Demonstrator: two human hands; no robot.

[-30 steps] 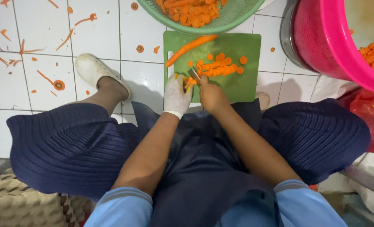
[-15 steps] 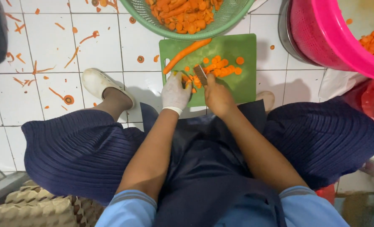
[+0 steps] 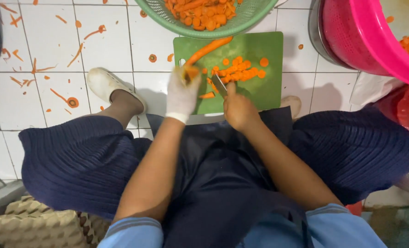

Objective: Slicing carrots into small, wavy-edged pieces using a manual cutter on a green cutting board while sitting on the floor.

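Two hands over a green cutting board (image 3: 264, 92): gloved left hand (image 3: 181, 94) pinching a carrot (image 3: 204, 50), right hand (image 3: 239, 110) gripping a knife (image 3: 219, 85).

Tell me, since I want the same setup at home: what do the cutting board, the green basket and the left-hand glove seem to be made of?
Cutting board: probably plastic, flat matte green sheet with a cut-out handle hole. Green basket: moulded plastic by its look, with a fine lattice of holes. Glove on the left hand: seems white knitted fabric, soft and stained orange at the fingertips.

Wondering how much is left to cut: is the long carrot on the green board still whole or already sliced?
Mostly whole: the long carrot lies unsliced, its end in the gloved left hand, beside loose rounds.
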